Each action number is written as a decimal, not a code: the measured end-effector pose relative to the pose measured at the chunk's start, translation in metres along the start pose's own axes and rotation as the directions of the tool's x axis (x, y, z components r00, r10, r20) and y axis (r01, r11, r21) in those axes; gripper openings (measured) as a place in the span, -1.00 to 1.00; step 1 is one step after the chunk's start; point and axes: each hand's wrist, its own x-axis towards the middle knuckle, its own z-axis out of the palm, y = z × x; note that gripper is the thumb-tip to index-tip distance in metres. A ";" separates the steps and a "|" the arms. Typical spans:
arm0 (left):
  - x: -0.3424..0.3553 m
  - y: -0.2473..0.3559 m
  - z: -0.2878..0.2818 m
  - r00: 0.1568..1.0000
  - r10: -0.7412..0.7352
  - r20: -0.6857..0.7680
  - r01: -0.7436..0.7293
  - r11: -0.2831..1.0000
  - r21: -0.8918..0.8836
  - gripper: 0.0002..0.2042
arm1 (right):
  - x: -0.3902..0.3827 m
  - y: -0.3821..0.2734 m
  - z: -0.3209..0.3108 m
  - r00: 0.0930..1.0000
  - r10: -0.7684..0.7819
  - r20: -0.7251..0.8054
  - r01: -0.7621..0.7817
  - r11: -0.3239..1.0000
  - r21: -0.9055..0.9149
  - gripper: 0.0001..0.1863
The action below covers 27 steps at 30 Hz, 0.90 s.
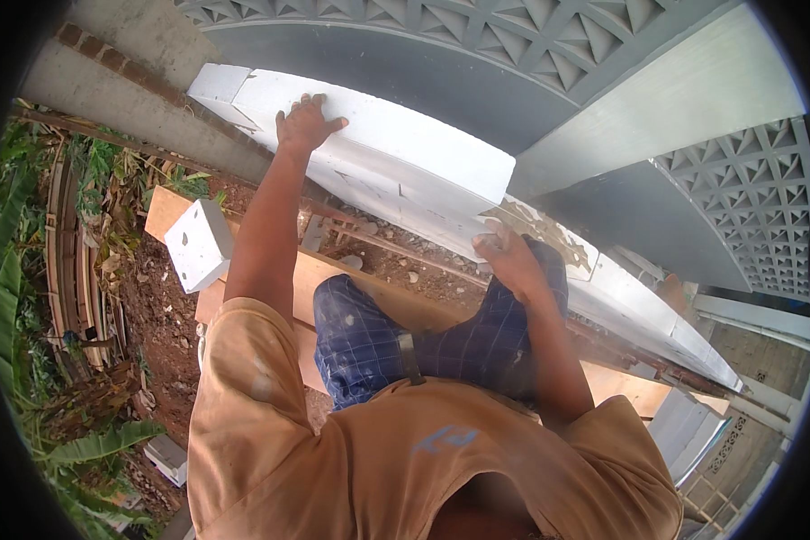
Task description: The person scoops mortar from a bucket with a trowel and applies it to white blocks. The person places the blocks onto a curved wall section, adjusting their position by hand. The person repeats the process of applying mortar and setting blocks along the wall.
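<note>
A: far left?

B: plants (pixel 9 297), then a loose block (pixel 197 247), white with dark patches, on the plank (pixel 396 306); the plank runs behind the left forearm

A: left end of the wall?

B: white end block (pixel 220 83), right up against the long block (pixel 414 144); that one sits on top of the white wall, beside the grey panel (pixel 396 72)

A: left hand?

B: left hand (pixel 308 126) wide open, fingers spread, thumb out to the right, resting on the long block near its left end, not wrapped round anything

A: right hand?

B: right hand (pixel 510 261) half curled, just below the long block's right end, near the mortar patch (pixel 549 232); can't tell if it touches or holds anything

A: far right?

B: lower blocks (pixel 634 297) past the mortar patch, then a grey block (pixel 686 430) lower down
</note>
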 end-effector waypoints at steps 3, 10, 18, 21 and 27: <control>0.004 -0.003 0.008 0.999 0.019 -0.031 -0.019 1.000 0.008 -0.18 | 0.040 0.040 0.032 0.935 0.193 -0.298 -0.080 0.932 0.353 -0.08; 0.011 -0.005 0.015 0.997 0.052 -0.060 -0.051 0.999 0.012 -0.17 | 0.105 0.067 0.042 0.884 -0.125 -0.451 0.152 0.988 0.025 -0.14; 0.017 -0.021 0.027 0.993 0.097 -0.068 -0.096 0.995 0.017 -0.17 | 0.096 0.057 0.048 0.894 -0.086 -0.440 0.082 0.996 -0.029 -0.15; 0.019 -0.023 0.028 0.992 0.111 -0.061 -0.110 0.994 0.008 -0.17 | 0.095 0.065 0.051 0.888 -0.105 -0.448 0.109 0.994 -0.017 -0.18; 0.019 -0.022 0.027 0.992 0.111 -0.060 -0.110 0.994 0.007 -0.16 | 0.094 0.067 0.046 0.862 -0.166 -0.479 0.106 0.983 -0.150 -0.25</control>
